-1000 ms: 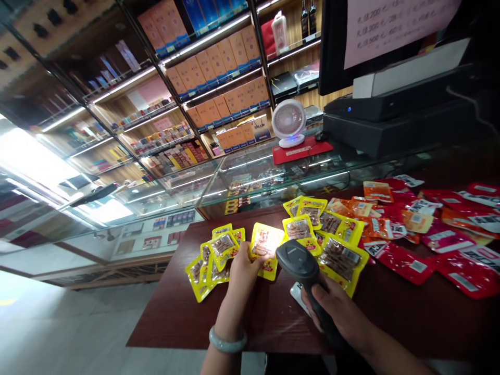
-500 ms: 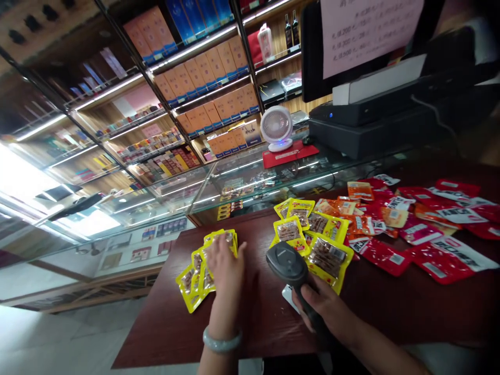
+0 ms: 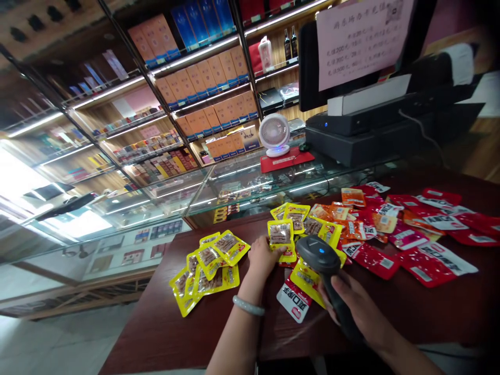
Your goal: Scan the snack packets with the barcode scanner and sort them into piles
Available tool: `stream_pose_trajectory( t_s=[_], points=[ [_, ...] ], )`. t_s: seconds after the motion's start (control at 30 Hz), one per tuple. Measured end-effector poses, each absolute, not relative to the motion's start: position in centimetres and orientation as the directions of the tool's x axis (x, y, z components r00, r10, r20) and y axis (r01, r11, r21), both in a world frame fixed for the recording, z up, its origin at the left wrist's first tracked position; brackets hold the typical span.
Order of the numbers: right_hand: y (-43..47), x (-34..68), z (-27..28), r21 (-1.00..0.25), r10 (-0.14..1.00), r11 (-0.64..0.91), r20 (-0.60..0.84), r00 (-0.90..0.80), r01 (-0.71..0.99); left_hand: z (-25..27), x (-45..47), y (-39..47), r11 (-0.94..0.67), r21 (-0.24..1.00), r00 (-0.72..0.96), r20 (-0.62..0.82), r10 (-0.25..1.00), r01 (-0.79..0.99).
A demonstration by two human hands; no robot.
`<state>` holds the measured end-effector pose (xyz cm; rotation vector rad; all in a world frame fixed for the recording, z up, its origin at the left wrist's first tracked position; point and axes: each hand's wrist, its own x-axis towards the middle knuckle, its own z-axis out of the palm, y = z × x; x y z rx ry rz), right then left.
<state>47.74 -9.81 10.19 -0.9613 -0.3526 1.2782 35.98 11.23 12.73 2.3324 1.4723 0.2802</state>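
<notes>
1. Scanner work sits lowest in the frame: the right hand (image 3: 357,307) has its fingers clamped round the grip of a black barcode scanner (image 3: 318,253), whose head is just right of centre.
2. The scanner's long axis runs from lower right up to upper left, with its head aimed toward the yellow snack packet (image 3: 280,234).
3. The left hand (image 3: 262,257), a pale bangle (image 3: 248,306) on its wrist, pinches that packet by its lower edge, fingers closed on it. The packet is raised, its clear window facing the camera, just left of the scanner head.
4. To scan well, I judge the barcode side should be turned flat toward the scanner head and held still.
5. A heap of yellow packets (image 3: 207,265) lies left on the dark worktop (image 3: 390,317); red and orange packets (image 3: 410,229) spread right.
6. Beyond stand a small white fan (image 3: 274,134) and a till (image 3: 375,120).
</notes>
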Motion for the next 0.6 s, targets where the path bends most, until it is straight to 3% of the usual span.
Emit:
stream_pose_trajectory(
  t_s=[0.1,0.27,0.47,0.6],
  points=[
    [-9.5,47.4,9.4,-0.783,0.934,-0.029,-0.243,0.262,-0.621,12.6,35.4,11.5,-0.397,0.489,0.461,-0.013,0.887,0.777],
    [-9.6,47.3,9.2,-0.784,0.937,-0.037,-0.242,0.251,-0.620,12.6,34.1,9.9,-0.456,0.422,0.402,0.216,0.890,0.784],
    [-10.1,47.5,9.5,-0.801,0.957,0.021,-0.156,0.243,-0.598,12.8,32.3,7.6,-0.407,0.595,0.427,0.116,0.897,0.693],
    [-10.2,47.4,9.1,-0.786,0.964,0.022,-0.147,0.221,-0.618,12.9,31.8,7.1,-0.380,0.617,0.427,0.077,0.901,0.689]
  ],
)
